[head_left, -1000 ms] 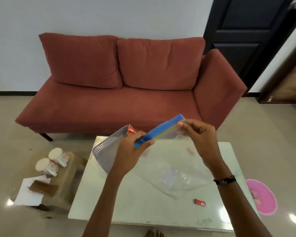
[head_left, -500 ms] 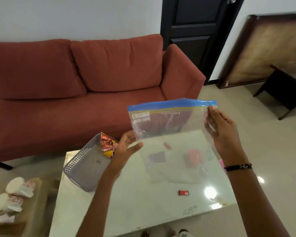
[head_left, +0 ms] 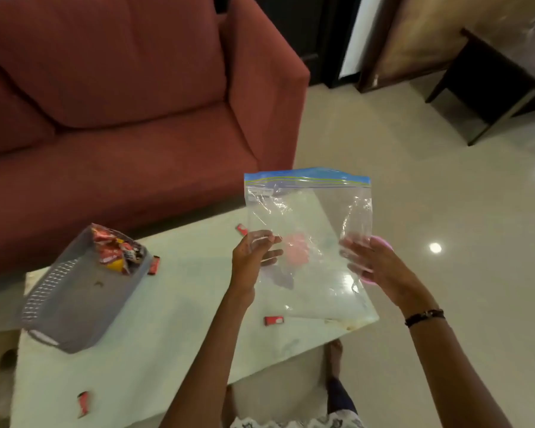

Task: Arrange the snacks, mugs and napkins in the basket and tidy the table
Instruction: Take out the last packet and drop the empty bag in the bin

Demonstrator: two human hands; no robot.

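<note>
I hold a clear zip bag [head_left: 306, 211] with a blue seal strip upright above the right end of the pale table [head_left: 173, 335]. My left hand [head_left: 254, 257] pinches its lower left side and my right hand [head_left: 372, 264] grips its lower right side. A grey perforated basket [head_left: 68, 307] sits on the table's left part, with a red snack packet [head_left: 115, 251] at its far end. Small red wrapped sweets lie loose on the table: one beside the basket [head_left: 153, 265], one near the far edge [head_left: 241, 229], one by the front edge [head_left: 274, 320].
A red sofa [head_left: 121, 103] stands close behind the table. A dark low side table [head_left: 491, 81] is on the floor at the far right. Another red sweet [head_left: 83, 403] lies at the table's near left. My foot [head_left: 334, 359] shows below the table's front edge.
The view has swung right and down. The bag went from flat to upright, and both hands have slid from its blue top strip to its lower sides.
</note>
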